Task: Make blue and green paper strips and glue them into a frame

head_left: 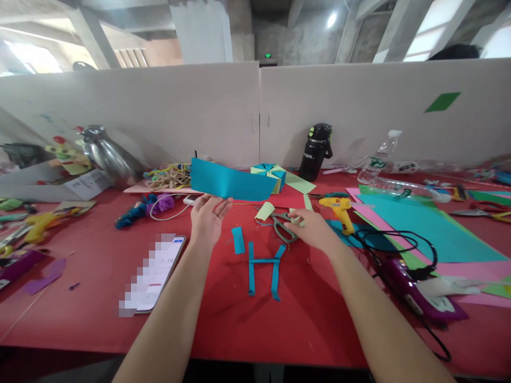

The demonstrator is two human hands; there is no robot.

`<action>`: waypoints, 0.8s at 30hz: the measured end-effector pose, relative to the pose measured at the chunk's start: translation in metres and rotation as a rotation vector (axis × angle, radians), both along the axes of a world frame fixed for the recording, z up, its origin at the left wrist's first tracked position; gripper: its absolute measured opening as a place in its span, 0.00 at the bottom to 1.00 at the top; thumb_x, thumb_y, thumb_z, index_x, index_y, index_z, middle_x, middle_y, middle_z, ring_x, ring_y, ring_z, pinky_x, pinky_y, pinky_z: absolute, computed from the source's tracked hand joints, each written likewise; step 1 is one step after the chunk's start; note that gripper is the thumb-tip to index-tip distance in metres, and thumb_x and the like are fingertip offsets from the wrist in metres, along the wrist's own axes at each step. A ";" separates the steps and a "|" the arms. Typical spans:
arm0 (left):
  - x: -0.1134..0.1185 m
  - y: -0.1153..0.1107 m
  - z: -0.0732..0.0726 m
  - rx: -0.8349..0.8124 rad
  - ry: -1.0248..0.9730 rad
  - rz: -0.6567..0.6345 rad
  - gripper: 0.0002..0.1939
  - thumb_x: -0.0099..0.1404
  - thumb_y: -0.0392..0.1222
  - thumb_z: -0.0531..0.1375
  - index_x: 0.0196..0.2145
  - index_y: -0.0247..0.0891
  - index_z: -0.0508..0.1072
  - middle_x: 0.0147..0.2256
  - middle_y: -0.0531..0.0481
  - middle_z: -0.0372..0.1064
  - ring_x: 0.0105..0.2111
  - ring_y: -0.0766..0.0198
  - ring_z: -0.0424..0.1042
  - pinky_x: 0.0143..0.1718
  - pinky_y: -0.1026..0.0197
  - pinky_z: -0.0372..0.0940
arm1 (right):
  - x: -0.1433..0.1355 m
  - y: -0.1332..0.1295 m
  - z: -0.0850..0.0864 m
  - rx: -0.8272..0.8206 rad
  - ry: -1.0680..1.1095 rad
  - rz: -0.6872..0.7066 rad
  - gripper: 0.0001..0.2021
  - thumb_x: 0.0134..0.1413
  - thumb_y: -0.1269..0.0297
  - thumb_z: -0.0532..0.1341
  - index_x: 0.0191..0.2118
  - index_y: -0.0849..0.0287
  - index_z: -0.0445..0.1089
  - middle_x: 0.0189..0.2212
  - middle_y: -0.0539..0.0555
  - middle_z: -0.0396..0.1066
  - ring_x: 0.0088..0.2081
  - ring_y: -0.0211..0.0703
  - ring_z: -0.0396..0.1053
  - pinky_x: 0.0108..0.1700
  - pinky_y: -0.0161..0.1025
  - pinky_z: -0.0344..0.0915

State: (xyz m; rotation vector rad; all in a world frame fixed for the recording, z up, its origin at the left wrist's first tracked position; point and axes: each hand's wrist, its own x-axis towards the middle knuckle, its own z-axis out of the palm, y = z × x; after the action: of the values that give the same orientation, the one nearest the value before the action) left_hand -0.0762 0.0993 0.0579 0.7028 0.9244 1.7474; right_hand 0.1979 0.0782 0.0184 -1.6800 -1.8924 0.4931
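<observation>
My left hand point(208, 217) pinches the lower edge of a long blue paper strip point(235, 183), holding it up above the table. At the centre, my right hand point(309, 227) has its fingers on the handles of a pair of scissors point(281, 232) lying on the red table; part of the grip is hidden. Beside the scissors is a curled light green paper piece point(264, 211). Nearer to me lies an H-shaped blue paper piece point(264, 261), with a small blue paper scrap point(238, 240) at its upper left. Behind the strip stands a blue and yellow paper wheel-like piece point(269, 173).
A phone point(159, 276) lies left of my left forearm. To the right are a yellow glue gun point(340, 211), its black cable point(419, 242) and stacked coloured paper point(423, 223). A black bottle point(315, 151) and a metal jug point(109, 157) stand before the white partition point(159, 111).
</observation>
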 end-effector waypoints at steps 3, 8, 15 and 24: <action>-0.001 -0.001 -0.001 -0.010 -0.010 -0.033 0.12 0.47 0.33 0.67 0.26 0.38 0.65 0.24 0.56 0.71 0.35 0.57 0.83 0.40 0.62 0.75 | -0.004 0.000 -0.004 0.018 -0.146 -0.002 0.17 0.55 0.51 0.67 0.47 0.54 0.78 0.52 0.61 0.77 0.56 0.63 0.71 0.53 0.55 0.67; -0.002 -0.001 -0.005 -0.046 -0.022 -0.032 0.13 0.50 0.33 0.67 0.25 0.37 0.64 0.25 0.54 0.73 0.36 0.57 0.83 0.40 0.62 0.75 | 0.005 -0.004 -0.002 -0.008 -0.238 -0.097 0.26 0.51 0.40 0.67 0.49 0.53 0.77 0.56 0.62 0.73 0.59 0.71 0.67 0.56 0.65 0.63; -0.005 0.002 -0.011 -0.066 -0.065 0.031 0.08 0.57 0.32 0.66 0.28 0.35 0.69 0.28 0.49 0.76 0.34 0.60 0.82 0.42 0.61 0.76 | 0.006 -0.005 -0.005 -0.006 -0.245 -0.101 0.22 0.57 0.49 0.66 0.55 0.51 0.75 0.61 0.62 0.68 0.62 0.70 0.62 0.58 0.66 0.63; -0.008 0.000 -0.012 -0.089 -0.114 0.091 0.07 0.60 0.30 0.66 0.28 0.33 0.71 0.28 0.47 0.77 0.33 0.61 0.82 0.42 0.60 0.76 | -0.008 0.001 -0.007 -0.091 -0.332 -0.090 0.28 0.55 0.44 0.65 0.57 0.55 0.74 0.66 0.64 0.61 0.70 0.70 0.49 0.65 0.69 0.53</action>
State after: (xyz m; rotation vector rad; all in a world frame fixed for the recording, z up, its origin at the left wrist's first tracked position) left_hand -0.0846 0.0996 0.0457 0.5044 0.9621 1.7949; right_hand 0.1900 0.0789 0.0110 -1.9980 -2.0357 0.2804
